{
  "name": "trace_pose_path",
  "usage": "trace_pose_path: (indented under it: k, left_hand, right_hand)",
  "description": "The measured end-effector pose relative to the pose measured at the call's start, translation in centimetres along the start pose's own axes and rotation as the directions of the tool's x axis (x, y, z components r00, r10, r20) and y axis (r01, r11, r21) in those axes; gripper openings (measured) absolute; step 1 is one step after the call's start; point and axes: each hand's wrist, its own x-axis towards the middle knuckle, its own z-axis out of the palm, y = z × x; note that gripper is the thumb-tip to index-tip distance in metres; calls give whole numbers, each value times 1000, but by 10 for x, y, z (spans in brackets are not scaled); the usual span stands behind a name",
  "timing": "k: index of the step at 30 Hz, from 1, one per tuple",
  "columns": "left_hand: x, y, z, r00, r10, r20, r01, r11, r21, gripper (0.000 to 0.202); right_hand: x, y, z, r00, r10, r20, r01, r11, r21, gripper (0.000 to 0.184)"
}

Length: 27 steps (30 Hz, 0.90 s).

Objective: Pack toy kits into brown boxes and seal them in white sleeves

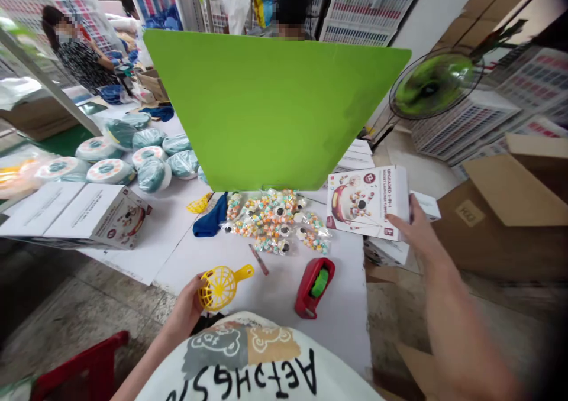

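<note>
My left hand is closed on the rim of a yellow plastic scoop basket with a short handle, close to my body. Out to the right, my right hand grips the edge of a printed toy box, which is tilted above other boxes at the table's side. Between my hands lie a red tape dispenser with green tape and a thin pen-like stick. Several clear bags of colourful small pieces are heaped behind them, beside a dark blue cloth.
A green board stands upright across the table. At left are white toy boxes and several bagged teal-and-white round toys. An open carton and a fan stand at right. A person works at the back left.
</note>
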Motion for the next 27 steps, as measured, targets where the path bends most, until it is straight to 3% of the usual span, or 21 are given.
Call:
trace_pose_path:
  k: [3,7,12,15,18,21,24,27]
  left_hand:
    - [7,19,-12,1000,7,8,-7,999,-50,37]
    - [14,50,-41,997,76,-26,-78,990,-114,32]
    - [6,80,-94,984,150,-97,-167,964,-207,30]
    - [-2,88,-126,979,165,-117,-191,944,-270,26]
    - [-8,89,-157,985,158,-72,-173,934,-313,26]
    - [-10,85,-184,987,150,-64,-163,933,-322,28]
    - [-8,77,-204,986,128,-107,-157,927,-341,29]
    - [-2,68,-214,979,121,-165,-174,917,-360,24]
  right_hand:
    - [-30,-50,2,989,-98,115,73,977,203,108]
    - [-64,-128,49,917,-305,258,266,948,175,109]
    - [-110,-223,142,707,-551,444,563,818,119,107]
    - [-141,-264,195,570,-648,505,710,698,94,104]
    - [-167,-281,236,447,-720,530,811,576,99,104]
    - [-182,-276,260,374,-755,540,859,501,106,106]
    - [-187,-261,265,319,-808,495,884,442,152,103]
    - [-189,-250,255,306,-838,452,890,421,178,100]
